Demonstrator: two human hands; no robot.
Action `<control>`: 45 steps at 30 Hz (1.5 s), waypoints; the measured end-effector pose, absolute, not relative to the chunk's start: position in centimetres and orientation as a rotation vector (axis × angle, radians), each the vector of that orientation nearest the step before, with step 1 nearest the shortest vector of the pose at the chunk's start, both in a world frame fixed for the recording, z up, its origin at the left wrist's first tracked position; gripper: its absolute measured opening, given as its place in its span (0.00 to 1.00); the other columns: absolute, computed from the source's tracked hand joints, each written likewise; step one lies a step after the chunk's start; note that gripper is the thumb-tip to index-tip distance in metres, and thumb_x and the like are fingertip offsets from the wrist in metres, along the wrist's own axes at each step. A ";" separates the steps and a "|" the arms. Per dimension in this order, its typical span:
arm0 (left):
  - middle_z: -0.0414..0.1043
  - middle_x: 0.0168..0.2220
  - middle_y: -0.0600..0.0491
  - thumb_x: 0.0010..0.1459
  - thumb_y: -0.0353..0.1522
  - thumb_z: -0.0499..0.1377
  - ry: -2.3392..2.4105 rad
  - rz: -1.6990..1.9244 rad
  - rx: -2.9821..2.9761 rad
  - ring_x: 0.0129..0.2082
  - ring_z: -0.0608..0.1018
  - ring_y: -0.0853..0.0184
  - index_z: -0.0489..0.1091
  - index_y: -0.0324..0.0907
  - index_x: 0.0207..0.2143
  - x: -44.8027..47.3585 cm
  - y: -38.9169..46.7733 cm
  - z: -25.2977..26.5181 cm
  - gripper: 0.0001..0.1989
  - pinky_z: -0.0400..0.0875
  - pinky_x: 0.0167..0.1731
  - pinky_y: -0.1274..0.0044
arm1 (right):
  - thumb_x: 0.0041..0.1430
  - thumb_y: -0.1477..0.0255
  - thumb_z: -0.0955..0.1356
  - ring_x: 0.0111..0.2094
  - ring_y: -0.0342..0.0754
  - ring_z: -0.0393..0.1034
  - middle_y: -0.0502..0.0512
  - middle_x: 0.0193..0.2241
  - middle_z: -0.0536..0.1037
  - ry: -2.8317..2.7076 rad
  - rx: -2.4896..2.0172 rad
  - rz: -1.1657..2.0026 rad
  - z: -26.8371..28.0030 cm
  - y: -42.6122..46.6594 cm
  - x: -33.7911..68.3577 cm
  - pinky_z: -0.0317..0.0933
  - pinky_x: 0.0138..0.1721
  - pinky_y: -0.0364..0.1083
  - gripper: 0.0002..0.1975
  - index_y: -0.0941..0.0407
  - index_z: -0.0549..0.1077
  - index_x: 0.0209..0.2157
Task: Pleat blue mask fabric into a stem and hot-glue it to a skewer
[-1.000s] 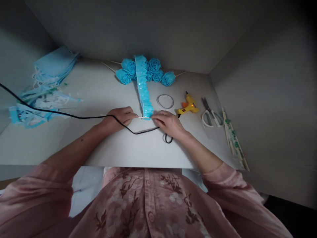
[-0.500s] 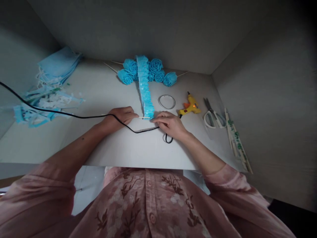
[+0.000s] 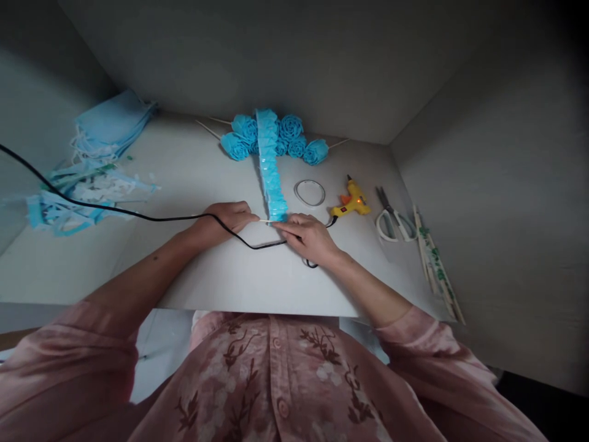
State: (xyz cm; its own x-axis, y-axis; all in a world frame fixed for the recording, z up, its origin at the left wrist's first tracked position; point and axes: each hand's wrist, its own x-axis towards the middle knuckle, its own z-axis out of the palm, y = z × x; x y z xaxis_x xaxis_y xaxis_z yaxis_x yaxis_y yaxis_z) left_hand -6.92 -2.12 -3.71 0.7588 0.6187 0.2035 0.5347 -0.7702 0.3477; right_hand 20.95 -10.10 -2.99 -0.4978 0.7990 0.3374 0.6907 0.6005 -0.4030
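A pleated light-blue strip [image 3: 272, 169] runs from the back of the table toward me, its far part lying over several blue roses [image 3: 291, 127]. Pinched in my left hand [image 3: 230, 217] is a thin wooden stick [image 3: 264, 221], which lies across the strip's near end. My right hand [image 3: 310, 236] has its fingers bunched on that same end, with the index finger reaching along the stick's tip. How its thumb grips beneath is hidden.
A black cord [image 3: 151, 218] passes over my left wrist. At right lie a wire ring [image 3: 310, 193], a yellow glue gun [image 3: 352, 199] with a lit switch, scissors [image 3: 393, 218] and wooden sticks [image 3: 435, 264]. Face masks [image 3: 113, 123] and scraps [image 3: 87, 199] lie at left.
My right hand has shifted slightly left, its index finger now over the stick at the strip's near end. My left hand keeps its pinch on the stick.
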 end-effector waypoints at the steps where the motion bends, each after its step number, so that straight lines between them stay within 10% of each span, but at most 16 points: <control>1: 0.79 0.44 0.52 0.72 0.36 0.48 0.918 0.428 2.687 0.37 0.78 0.69 0.80 0.46 0.49 -6.8 -2.1 -3.8 0.20 0.68 0.37 0.79 | 0.71 0.71 0.63 0.37 0.50 0.71 0.55 0.34 0.77 -2.328 -1.173 0.291 -3.0 -10.1 21.0 0.63 0.41 0.50 0.19 0.52 0.79 0.57; 45: 0.78 0.47 0.48 0.75 0.35 0.46 0.964 0.342 2.784 0.45 0.81 0.66 0.76 0.44 0.54 -7.5 -2.1 -2.7 0.20 0.72 0.44 0.77 | 0.72 0.64 0.64 0.36 0.50 0.72 0.56 0.36 0.79 -2.082 -1.271 0.516 -2.3 -9.3 20.9 0.65 0.42 0.49 0.21 0.55 0.75 0.60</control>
State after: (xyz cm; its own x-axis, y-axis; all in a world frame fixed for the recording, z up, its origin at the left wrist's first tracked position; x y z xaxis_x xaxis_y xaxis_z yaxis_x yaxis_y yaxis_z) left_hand -7.52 -2.12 -2.73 0.7639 0.6257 0.1581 0.5853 -0.7749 0.2387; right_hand 20.91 -9.28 -2.33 -0.3301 0.8899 0.3148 0.6400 0.4562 -0.6183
